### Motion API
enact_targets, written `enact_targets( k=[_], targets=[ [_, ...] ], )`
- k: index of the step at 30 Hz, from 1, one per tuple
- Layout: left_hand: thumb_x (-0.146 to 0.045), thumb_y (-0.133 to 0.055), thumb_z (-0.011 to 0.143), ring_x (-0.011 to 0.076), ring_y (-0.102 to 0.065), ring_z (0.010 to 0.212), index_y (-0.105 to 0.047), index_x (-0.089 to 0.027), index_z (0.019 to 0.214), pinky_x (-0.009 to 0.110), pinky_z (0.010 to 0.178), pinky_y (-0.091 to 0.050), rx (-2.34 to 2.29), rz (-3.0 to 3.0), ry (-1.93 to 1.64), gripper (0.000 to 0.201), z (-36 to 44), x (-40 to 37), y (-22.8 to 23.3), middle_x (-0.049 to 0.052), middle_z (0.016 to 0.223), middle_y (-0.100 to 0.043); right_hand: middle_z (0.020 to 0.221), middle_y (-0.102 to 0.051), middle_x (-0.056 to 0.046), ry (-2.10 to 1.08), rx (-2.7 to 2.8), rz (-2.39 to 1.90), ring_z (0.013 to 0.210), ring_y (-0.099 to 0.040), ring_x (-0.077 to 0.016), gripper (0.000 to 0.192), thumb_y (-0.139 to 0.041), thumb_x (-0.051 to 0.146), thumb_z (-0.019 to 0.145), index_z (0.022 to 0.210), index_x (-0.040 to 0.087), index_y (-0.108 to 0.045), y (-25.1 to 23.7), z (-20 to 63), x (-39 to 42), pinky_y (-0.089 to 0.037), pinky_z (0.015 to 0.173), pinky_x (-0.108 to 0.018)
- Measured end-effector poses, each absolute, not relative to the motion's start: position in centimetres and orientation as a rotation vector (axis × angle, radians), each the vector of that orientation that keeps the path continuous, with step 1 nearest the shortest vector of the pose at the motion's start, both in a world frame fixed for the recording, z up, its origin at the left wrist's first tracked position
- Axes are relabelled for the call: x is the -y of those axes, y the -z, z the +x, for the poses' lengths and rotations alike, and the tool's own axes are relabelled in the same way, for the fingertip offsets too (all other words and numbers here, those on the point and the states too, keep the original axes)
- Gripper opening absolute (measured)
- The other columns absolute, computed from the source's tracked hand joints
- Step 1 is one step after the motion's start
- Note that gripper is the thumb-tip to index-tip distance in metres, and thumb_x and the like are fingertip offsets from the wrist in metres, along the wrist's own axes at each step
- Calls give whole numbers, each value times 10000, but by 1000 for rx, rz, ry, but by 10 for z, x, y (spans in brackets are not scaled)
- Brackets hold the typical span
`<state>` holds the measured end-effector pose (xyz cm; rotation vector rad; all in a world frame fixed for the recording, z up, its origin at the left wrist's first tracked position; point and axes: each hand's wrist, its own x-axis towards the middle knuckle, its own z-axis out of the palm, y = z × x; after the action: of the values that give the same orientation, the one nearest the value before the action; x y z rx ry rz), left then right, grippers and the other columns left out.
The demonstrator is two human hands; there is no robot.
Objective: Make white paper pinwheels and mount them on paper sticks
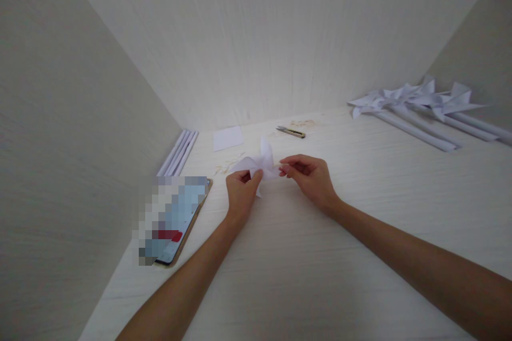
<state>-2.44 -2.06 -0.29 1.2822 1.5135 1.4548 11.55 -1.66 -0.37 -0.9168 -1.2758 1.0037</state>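
Note:
A white folded-paper pinwheel [262,159] is held above the table, its curled blades spreading up and to both sides. My left hand [242,192] pinches it near the middle, thumb on the front. Just right of the paper, my right hand [310,177] is closed in a pinch. Something small and thin seems to lie between those fingertips, too small to make out. Behind the hands lie thread snips [292,131] with pale handles, blades pointing left. Small tan sticks [230,164] are scattered just left of the pinwheel, with more tan bits [304,123] beyond the snips.
A white paper square [228,138] lies at the back. Several rolled paper tubes [178,152] lie against the left wall, behind a phone [182,224] that is partly blurred out. Finished-looking paper pinwheels on tubes [416,101] are piled at the back right. Walls enclose the table's sides and back.

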Motion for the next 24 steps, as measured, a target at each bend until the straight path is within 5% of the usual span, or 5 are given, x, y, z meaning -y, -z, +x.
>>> enact_targets(
  k=[13, 24],
  targets=[
    [-252, -591, 566, 78, -413, 457, -597, -121, 487, 206, 453, -332, -1534, 1257, -1416, 153, -23, 20, 3, -35, 468, -502, 631, -682, -28, -1043, 1267, -973, 590, -629, -140, 145, -666, 222, 604, 733, 155, -673, 8, 115, 14, -508, 589, -272],
    [-274, -584, 585, 76, -396, 451, -570, -123, 467, 205, 443, -317, -1548, 1394, -1373, 192, -25, 20, 6, -42, 445, -456, 616, -572, -22, -385, 1734, -1011, 586, -518, -110, 153, -515, 175, 773, 690, 145, -640, 2, 115, 23, -396, 538, -225]
  ],
)
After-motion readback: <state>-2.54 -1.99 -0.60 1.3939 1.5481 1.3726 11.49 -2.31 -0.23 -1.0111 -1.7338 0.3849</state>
